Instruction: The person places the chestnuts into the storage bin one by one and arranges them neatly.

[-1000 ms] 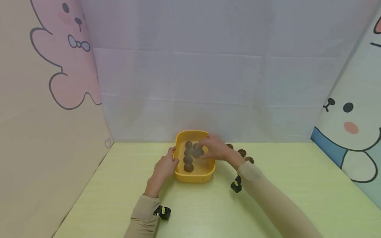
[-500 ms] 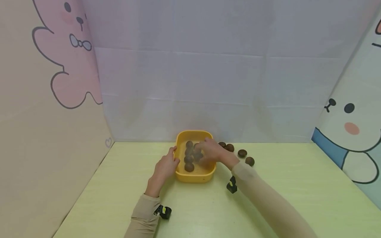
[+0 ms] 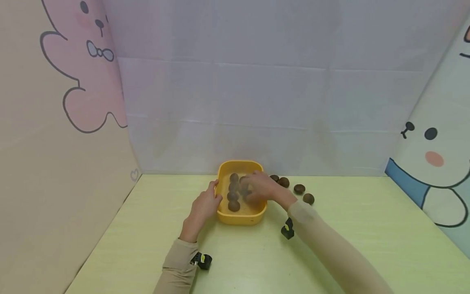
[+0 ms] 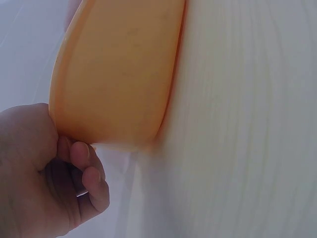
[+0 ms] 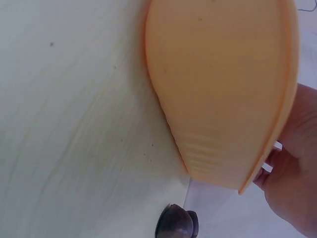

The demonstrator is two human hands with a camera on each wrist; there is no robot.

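A yellow plastic bin [image 3: 240,220] stands near the back of the table. My left hand [image 3: 203,207] grips its left rim, and in the left wrist view thumb and fingers pinch the bin wall [image 4: 119,74]. Inside the bin, a column of brown chestnuts [image 3: 233,206] runs along the left half. My right hand [image 3: 261,188] reaches in over the right rim, fingers bent down around a dark chestnut beside that column; the fingertips are blurred. In the right wrist view the bin's outer side hides those fingers.
Several loose chestnuts [image 3: 299,189] lie on the table [image 3: 349,224] right of the bin, close to my right forearm. A pale cloth wall [image 3: 227,102] rises right behind the bin, with printed side walls at left and right.
My right hand has shifted a little left and lower into the bin with a chestnut, uncovering more of the loose chestnuts at right. The left hand stays on the rim.
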